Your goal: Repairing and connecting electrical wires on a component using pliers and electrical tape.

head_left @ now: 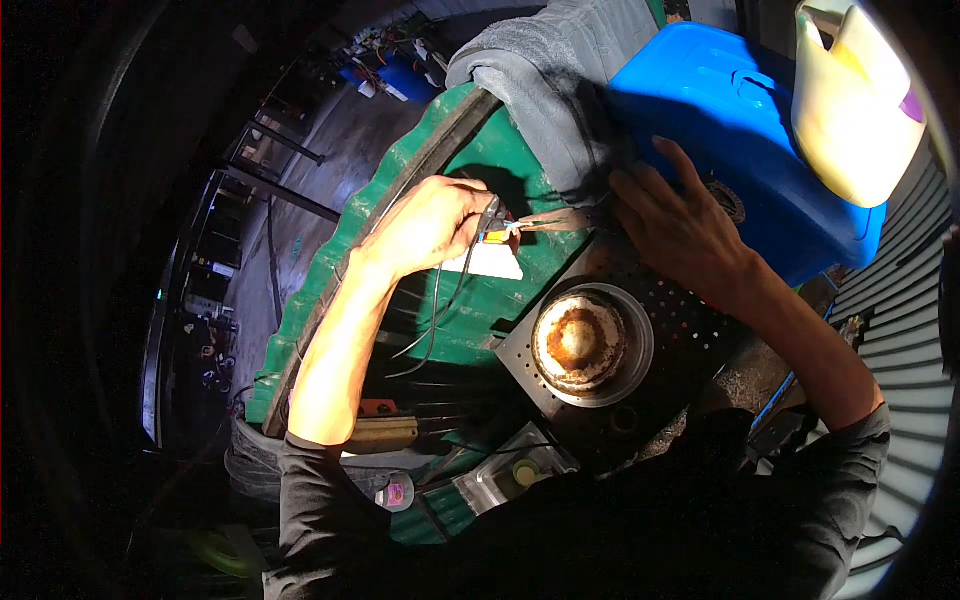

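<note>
My left hand [425, 225] pinches a small wired part [497, 234] with orange and blue bits. A thin black cable [440, 310] hangs from it. My right hand [680, 225] is closed round pliers [556, 220], their handles mostly hidden in shadow and fingers. The narrow metal jaws point left and meet the wired part; whether they grip it I cannot tell. Below the left fingers shows a flat white piece [488, 262]. Under both hands lies a green corrugated sheet [470, 325].
A round metal pan [642, 350] with a brown-stained centre sits on a perforated metal plate [515, 350]. Behind are a grey cloth [545, 95], a blue container [690, 75] and a pale jug [850, 120]. Nearer me is a metal tray [485, 487]; a dark floor [310, 170] lies left.
</note>
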`<state>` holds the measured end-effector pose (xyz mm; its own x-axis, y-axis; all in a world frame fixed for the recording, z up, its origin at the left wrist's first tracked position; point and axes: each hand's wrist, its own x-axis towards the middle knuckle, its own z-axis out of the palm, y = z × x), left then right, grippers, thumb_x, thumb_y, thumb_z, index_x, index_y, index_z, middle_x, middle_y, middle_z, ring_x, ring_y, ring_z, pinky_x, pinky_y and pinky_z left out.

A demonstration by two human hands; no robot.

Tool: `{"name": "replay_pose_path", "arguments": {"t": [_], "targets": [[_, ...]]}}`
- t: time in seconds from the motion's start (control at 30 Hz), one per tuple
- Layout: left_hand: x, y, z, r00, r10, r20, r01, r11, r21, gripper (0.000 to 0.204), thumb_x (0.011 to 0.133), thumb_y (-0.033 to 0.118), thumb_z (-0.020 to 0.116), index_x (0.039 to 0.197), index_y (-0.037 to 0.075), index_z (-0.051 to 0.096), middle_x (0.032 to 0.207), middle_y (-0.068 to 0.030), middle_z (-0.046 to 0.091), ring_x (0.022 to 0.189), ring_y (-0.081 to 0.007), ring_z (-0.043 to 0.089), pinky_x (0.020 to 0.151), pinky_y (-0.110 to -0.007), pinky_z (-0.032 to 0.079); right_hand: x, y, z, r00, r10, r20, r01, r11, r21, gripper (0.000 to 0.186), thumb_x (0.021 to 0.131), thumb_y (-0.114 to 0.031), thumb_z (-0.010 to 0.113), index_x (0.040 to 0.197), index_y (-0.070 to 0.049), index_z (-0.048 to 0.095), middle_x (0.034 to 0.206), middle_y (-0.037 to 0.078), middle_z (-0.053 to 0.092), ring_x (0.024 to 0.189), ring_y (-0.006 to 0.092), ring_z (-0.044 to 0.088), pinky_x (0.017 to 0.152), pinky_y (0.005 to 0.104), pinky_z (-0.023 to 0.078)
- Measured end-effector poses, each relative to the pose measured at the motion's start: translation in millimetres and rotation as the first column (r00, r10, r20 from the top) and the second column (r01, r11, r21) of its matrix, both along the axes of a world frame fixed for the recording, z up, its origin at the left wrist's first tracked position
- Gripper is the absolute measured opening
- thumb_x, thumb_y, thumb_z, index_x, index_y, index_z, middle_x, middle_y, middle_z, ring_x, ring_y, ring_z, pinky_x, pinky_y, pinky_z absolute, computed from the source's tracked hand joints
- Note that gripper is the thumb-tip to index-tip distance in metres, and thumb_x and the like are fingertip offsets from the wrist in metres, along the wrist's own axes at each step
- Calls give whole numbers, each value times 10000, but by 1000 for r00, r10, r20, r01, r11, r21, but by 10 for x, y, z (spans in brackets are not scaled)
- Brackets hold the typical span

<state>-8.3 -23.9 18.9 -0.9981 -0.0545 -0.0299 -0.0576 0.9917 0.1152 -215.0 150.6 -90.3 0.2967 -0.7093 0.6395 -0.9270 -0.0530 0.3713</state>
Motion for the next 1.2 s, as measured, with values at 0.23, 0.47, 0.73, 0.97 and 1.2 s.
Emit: {"name": "replay_pose_path", "arguments": {"t": [0.23, 0.47, 0.73, 0.97, 1.2], "targets": [[82, 97, -43, 998, 47, -34, -48, 998, -26, 209, 688, -11, 516, 840, 70, 634, 717, -123, 520, 686, -319, 562, 613, -404, 473, 9, 54, 73, 951, 67, 303, -193, 893, 406, 254, 764, -237, 600, 914, -37, 648, 959, 103, 582, 873, 190, 580, 931, 386, 391], [146, -8, -24, 996, 40, -84, -41, 999, -10, 178, 679, -18, 521, 826, 38, 603, 726, -125, 514, 672, -320, 556, 604, -398, 467, -47, -18, -50, 145, -392, 909, -877, 375, 301, 331, 801, -178, 539, 1053, 34, 577, 897, 195, 629, 837, 239, 610, 738, 375, 480], [84, 195, -141, 872, 435, -224, -424, 900, 98, 106, 779, 110, 623, 771, 10, 589, 715, -116, 570, 652, -282, 597, 587, -349, 476, 545, 251, -314, 469, -123, 875, -237, 937, 259, 393, 815, -152, 581, 1173, -1, 520, 1076, 244, 546, 975, 418, 546, 887, 417, 442], [71, 175, -326, 814, 378, -441, -387, 919, 74, 113, 740, 70, 654, 736, 6, 561, 621, -82, 513, 483, -136, 501, 435, -265, 374, 667, 1, 25, 203, -203, 958, -314, 913, 260, 284, 871, -252, 506, 934, 20, 553, 835, 245, 597, 827, 422, 588, 735, 499, 459], [89, 201, -324, 835, 325, -444, -397, 915, -75, 153, 719, 135, 673, 720, 30, 562, 644, -113, 539, 541, -291, 550, 547, -345, 423, 758, -54, 7, 220, -94, 971, -393, 903, 176, 237, 859, -216, 500, 889, 11, 560, 802, 238, 605, 797, 425, 590, 707, 494, 463]]}}
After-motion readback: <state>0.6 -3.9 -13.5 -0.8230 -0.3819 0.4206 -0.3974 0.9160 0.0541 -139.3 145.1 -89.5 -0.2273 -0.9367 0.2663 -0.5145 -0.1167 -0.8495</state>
